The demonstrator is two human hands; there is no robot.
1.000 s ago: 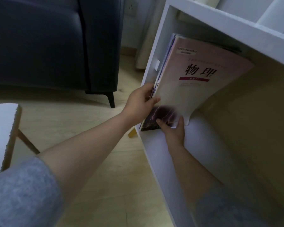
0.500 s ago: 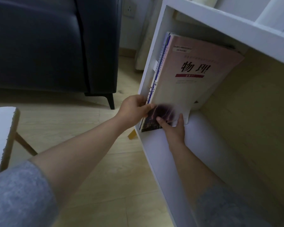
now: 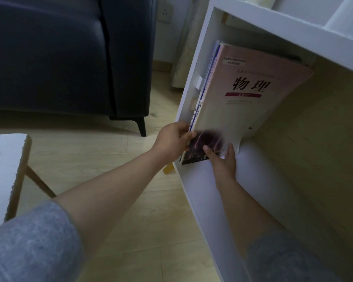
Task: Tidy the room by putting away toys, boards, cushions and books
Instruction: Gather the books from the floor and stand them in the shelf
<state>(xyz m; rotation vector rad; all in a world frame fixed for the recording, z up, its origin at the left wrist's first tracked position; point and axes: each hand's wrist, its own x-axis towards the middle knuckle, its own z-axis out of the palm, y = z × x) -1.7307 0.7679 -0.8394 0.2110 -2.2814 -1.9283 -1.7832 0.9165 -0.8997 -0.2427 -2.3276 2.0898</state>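
A pink textbook (image 3: 245, 94) with black characters on its cover leans against the left wall of the white shelf compartment (image 3: 194, 82), with a couple of thinner books (image 3: 211, 64) behind it. My left hand (image 3: 171, 141) grips the stack's lower spine edge at the compartment's front. My right hand (image 3: 222, 161) rests on the shelf floor, thumb and fingers pressed against the dark lower corner of the cover. A white bookend (image 3: 237, 145) sits behind the book's bottom edge.
A dark sofa (image 3: 65, 58) stands on the wooden floor to the left. A white low table (image 3: 4, 169) with wooden legs is at the near left. The shelf's inside to the right of the books has a pale wood back panel (image 3: 314, 139).
The books have tipped more upright and closer to the compartment's left wall. Both hands have kept their hold near the books' lower corner.
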